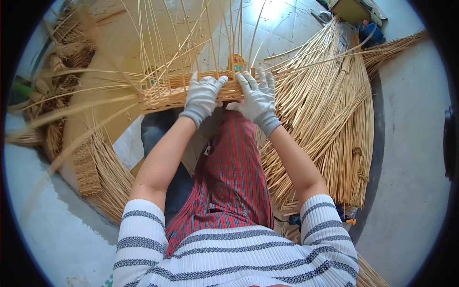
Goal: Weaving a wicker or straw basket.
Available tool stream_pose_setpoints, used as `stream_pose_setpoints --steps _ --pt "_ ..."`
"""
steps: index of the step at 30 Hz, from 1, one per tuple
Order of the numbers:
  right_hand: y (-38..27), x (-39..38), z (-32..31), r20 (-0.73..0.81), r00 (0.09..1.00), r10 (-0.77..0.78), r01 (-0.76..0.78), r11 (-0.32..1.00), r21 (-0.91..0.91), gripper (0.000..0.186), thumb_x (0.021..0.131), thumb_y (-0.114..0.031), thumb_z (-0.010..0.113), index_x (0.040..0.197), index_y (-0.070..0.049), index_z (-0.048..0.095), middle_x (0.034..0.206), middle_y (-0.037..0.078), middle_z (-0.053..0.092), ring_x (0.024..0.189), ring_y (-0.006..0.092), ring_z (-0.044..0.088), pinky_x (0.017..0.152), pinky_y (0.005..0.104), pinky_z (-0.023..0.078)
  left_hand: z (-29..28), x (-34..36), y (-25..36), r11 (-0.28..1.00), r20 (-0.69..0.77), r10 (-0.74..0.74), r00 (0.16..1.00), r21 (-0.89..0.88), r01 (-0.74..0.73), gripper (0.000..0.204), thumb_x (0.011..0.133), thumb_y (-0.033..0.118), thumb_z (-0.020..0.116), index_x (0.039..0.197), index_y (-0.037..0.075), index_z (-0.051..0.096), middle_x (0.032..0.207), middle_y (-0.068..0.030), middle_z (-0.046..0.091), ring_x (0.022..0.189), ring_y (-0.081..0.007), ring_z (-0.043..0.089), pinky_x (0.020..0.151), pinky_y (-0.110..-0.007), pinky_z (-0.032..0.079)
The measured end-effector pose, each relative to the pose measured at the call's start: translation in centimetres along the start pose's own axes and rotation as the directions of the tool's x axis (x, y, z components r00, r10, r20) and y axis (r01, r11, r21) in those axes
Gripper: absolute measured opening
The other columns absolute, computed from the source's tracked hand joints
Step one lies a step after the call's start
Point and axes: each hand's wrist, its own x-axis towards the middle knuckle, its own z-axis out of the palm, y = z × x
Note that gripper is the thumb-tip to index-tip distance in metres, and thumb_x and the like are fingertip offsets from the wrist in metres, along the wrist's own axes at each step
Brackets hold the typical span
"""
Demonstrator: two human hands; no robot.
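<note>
A half-woven wicker basket (165,91) rests in front of my lap, its woven band low and many long upright canes rising from it. My left hand (203,95), in a grey glove, lies over the near side of the woven band, fingers spread and pressing on it. My right hand (257,98), also gloved in grey, grips the same band just to the right, fingers curled over its top edge. A small coloured object shows behind the canes between my hands; I cannot tell what it is.
A thick fan of loose pale canes (330,119) lies on the floor at my right. More cane bundles (103,172) and woven pieces (62,62) lie at my left. Grey floor (411,158) surrounds them. Small objects sit at the top right.
</note>
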Motion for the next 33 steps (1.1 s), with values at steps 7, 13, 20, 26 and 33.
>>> stream_pose_setpoints --steps 7,13,20,26,33 --pt "1.9 6.3 -0.2 0.112 0.993 -0.045 0.057 0.992 -0.109 0.092 0.084 -0.075 0.053 0.153 -0.015 0.04 0.149 0.015 0.05 0.143 0.0427 0.036 0.123 0.0546 0.015 -2.6 5.2 -2.3 0.997 0.051 0.017 0.999 -0.082 -0.013 0.095 0.069 0.045 0.086 0.151 0.023 0.043 0.129 -0.0099 0.066 0.119 -0.0284 0.063 0.104 -0.049 0.046" --pt "1.0 6.3 1.0 -0.007 1.0 0.005 -0.005 0.994 -0.108 0.08 0.089 -0.063 0.058 0.15 -0.013 0.044 0.142 0.015 0.053 0.136 0.0436 0.042 0.121 0.055 0.019 -4.0 6.1 -3.5 0.964 0.072 0.01 0.997 -0.265 0.01 0.094 0.06 0.061 0.084 0.14 0.019 0.056 0.116 -0.0149 0.071 0.106 -0.0341 0.068 0.087 -0.046 0.054" --pt "-1.3 7.3 2.0 -0.181 0.979 0.089 -0.108 0.989 -0.096 0.065 0.088 -0.054 0.063 0.136 -0.012 0.054 0.133 0.014 0.058 0.125 0.041 0.05 0.115 0.0567 0.025 -4.3 6.9 -4.8 0.979 -0.053 -0.008 0.999 -0.204 -0.003 0.073 0.069 0.055 0.081 0.132 0.021 0.063 0.111 -0.0132 0.073 0.101 -0.0334 0.07 0.085 -0.047 0.055" --pt "0.4 5.8 1.6 -0.043 0.996 0.074 -0.077 0.994 -0.072 0.077 0.087 -0.057 0.063 0.148 -0.014 0.045 0.144 0.013 0.052 0.139 0.0396 0.039 0.121 0.0551 0.017 -2.8 2.4 -5.9 0.952 -0.431 0.303 0.85 0.108 -0.285 0.078 0.072 0.033 0.084 0.143 0.019 0.054 0.139 -0.0092 0.058 0.13 -0.0324 0.053 0.11 -0.046 0.039" --pt "-5.1 8.0 1.8 -0.067 0.992 -0.108 0.113 0.991 0.074 0.091 0.08 -0.068 0.064 0.149 -0.011 0.046 0.152 0.013 0.047 0.141 0.0396 0.039 0.121 0.0537 0.021 -2.0 -4.5 -11.7 0.985 -0.3 -0.099 0.949 -0.164 0.051 0.078 0.08 0.045 0.076 0.148 0.018 0.049 0.126 -0.0111 0.058 0.122 -0.0307 0.053 0.106 -0.048 0.037"
